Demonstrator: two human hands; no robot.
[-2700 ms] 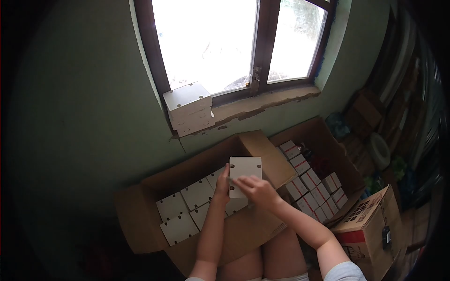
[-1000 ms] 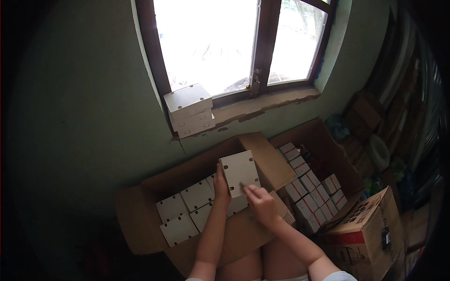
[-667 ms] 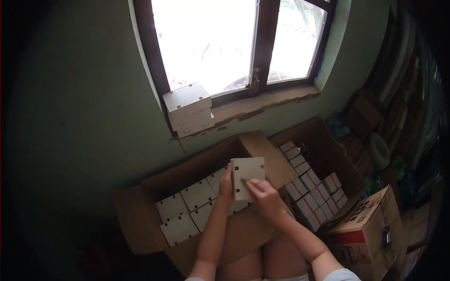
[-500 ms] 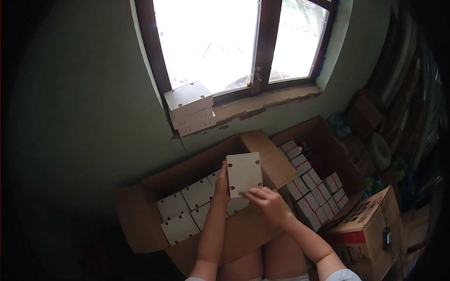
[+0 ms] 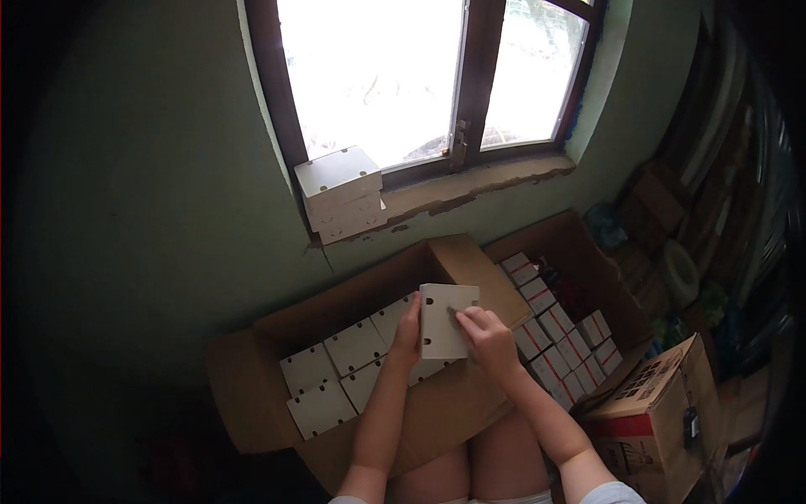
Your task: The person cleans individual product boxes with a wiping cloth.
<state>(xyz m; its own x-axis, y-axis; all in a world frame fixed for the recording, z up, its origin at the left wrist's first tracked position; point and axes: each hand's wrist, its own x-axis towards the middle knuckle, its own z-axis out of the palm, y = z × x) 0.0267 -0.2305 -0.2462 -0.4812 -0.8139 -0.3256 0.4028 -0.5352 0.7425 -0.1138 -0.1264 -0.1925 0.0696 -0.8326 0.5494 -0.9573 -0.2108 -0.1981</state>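
A small white carton (image 5: 438,334) with dark notches near its corners is held up over the open brown box. Its left edge rests in my left hand (image 5: 408,334), whose fingers wrap round the side and back. My right hand (image 5: 490,343) is closed in a pinch in front of the carton's face, near its middle. Something small and dark shows at the right fingertips, too small to name. Below, several similar white cartons (image 5: 321,414) lie in rows inside the large cardboard box (image 5: 243,403).
Another cardboard box (image 5: 579,239) at the right holds several small white boxes with red stripes (image 5: 555,322). A printed carton (image 5: 672,420) stands at the lower right. White cartons (image 5: 342,197) are stacked on the windowsill (image 5: 470,189) by the window. Clutter lines the right wall.
The white carton has shifted slightly right and down and turned a little. My right hand has moved from its lower edge up to the middle of its face.
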